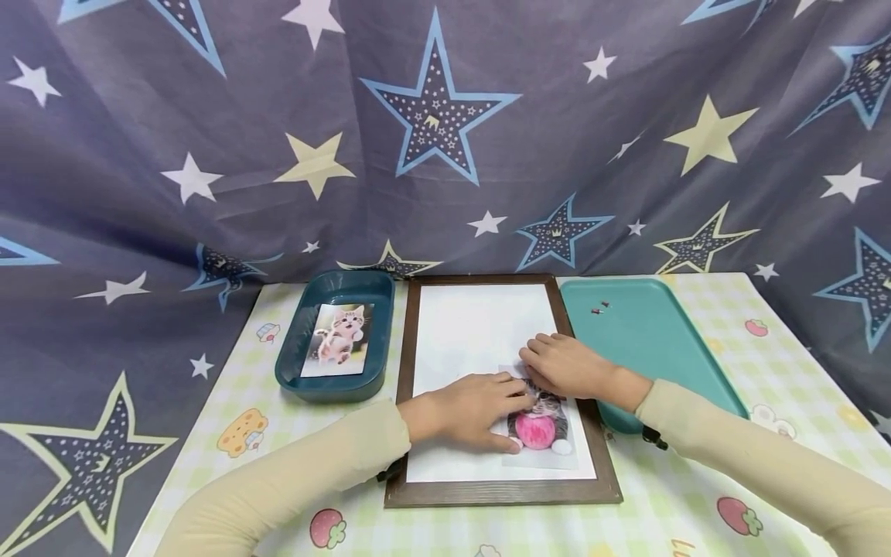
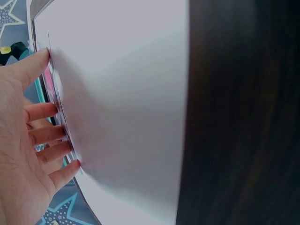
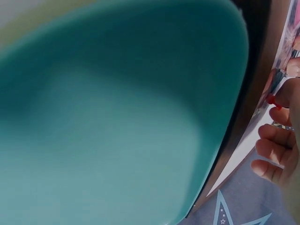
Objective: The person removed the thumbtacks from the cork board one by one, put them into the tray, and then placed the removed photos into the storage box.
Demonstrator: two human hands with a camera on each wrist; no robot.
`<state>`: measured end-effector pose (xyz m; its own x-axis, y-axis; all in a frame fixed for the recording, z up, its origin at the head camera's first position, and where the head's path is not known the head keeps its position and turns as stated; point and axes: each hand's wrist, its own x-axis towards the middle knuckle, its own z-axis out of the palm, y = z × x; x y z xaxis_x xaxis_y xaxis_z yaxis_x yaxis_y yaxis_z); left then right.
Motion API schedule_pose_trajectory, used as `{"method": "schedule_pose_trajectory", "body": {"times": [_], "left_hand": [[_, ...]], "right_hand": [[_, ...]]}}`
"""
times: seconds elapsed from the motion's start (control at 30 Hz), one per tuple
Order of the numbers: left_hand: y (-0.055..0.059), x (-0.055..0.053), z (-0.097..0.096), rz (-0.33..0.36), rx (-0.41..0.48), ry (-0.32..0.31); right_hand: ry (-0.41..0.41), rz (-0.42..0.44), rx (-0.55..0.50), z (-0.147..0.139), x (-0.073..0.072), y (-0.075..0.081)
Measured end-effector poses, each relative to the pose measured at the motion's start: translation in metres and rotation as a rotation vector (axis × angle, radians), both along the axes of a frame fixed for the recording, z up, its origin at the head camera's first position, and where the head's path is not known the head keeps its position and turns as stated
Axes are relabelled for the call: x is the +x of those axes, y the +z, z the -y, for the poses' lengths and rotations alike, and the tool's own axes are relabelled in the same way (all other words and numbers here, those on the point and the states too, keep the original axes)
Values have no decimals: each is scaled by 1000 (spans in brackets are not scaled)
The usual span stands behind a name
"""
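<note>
A photo of a cat with a pink ball (image 1: 536,431) lies on the lower right of a white board with a brown frame (image 1: 480,325). My left hand (image 1: 476,410) rests on the photo's left side. Its fingers (image 2: 44,136) reach out fairly straight, with their tips at the photo's edge in the left wrist view. Over the photo's upper part is my right hand (image 1: 571,367). In the right wrist view its thumb and forefinger pinch a red push pin (image 3: 273,100); the pin's point is hidden.
Right of the board is a teal tray (image 1: 647,333) with small red push pins (image 1: 597,311) near its far end. A dark blue-green bin (image 1: 292,340) at the left holds a kitten photo (image 1: 337,340). Checked cloth covers the table; a starry curtain hangs behind.
</note>
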<state>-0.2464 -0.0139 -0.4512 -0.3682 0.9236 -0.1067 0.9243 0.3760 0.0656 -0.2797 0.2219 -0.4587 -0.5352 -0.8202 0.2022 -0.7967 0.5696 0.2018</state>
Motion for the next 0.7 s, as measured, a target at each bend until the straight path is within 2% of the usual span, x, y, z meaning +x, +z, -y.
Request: {"method": "schedule_pose_trajectory", "body": {"times": [0.33,0.7], "left_hand": [[-1,0,-1,-2,-5,8],[0,-1,-1,-2,-1,-5]], "right_hand": [[3,23,-16,0,1,3],[7,-3,-1,-1,1,2]]}}
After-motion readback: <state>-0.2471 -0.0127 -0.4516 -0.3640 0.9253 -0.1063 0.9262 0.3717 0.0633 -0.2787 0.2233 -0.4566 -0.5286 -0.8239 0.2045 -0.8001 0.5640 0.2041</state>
